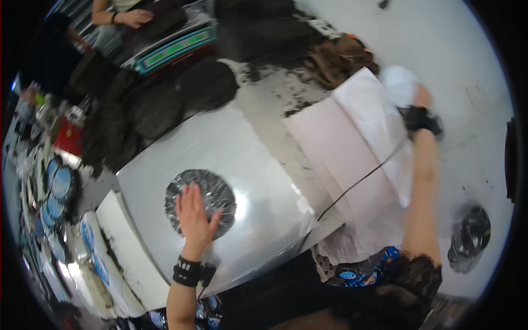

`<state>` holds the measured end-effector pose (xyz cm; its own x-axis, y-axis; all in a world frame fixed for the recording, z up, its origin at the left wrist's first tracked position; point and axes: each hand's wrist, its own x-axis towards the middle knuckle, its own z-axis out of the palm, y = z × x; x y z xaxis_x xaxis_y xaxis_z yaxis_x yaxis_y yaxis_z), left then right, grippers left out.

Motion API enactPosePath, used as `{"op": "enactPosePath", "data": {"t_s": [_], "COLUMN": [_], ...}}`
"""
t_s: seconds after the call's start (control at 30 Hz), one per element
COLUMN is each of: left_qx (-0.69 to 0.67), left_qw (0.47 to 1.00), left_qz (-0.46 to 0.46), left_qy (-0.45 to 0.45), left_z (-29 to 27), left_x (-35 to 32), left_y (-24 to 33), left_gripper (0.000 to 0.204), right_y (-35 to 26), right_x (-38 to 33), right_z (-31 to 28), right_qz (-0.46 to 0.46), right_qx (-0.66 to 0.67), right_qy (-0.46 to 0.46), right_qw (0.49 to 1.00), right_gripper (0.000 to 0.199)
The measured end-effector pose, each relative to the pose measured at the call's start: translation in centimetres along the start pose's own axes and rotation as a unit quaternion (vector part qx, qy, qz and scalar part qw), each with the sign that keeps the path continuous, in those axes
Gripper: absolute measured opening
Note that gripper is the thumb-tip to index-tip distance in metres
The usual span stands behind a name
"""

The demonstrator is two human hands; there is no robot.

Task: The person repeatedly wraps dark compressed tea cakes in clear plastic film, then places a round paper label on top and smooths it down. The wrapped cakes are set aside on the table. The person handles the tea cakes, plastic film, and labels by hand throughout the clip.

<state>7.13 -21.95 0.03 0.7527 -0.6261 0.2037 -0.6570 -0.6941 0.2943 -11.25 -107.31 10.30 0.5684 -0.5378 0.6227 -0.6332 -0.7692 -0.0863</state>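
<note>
My left hand point(195, 214) lies with fingers stretched flat on a round dark disc point(224, 190) in shiny clear plastic. The disc rests on a large pale, glossy sheet point(258, 165). My right arm reaches far to the right, and my right hand point(422, 98) is at a round white piece point(399, 85), beside a layered white sheet point(368, 99). Motion blur hides the fingers, so whether they grip the piece cannot be told. Both wrists wear black bands; a thin dark cable point(357, 182) crosses the pinkish sheets point(335, 143).
Beyond the glossy sheet stand stacks of dark round sheets point(206, 82) and a scale with green displays point(176, 48). Another person's hand point(136, 18) is behind it. Blue-and-white packages point(60, 184) crowd the left. A crumpled dark plastic bundle point(470, 239) lies at the right.
</note>
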Motion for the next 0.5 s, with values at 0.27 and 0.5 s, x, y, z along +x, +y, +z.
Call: {"op": "enactPosePath", "data": {"t_s": [0.27, 0.5], "left_qx": [-0.021, -0.127], "left_qw": [0.999, 0.985], "left_qz": [-0.015, 0.070], "left_qy": [0.023, 0.089], "left_z": [0.8, 2.5], "left_x": [-0.8, -2.7], "left_y": [-0.7, -2.5], "left_gripper": [0.068, 0.055], "right_y": [-37.7, -56.9], "right_x": [-22.1, -36.4], "right_z": [-2.2, -8.5], "right_qz": [-0.090, -0.300], "right_qx": [0.265, 0.521], "right_qy": [-0.311, -0.295], "right_qw": [0.908, 0.743], "right_gripper": [0.034, 0.082]}}
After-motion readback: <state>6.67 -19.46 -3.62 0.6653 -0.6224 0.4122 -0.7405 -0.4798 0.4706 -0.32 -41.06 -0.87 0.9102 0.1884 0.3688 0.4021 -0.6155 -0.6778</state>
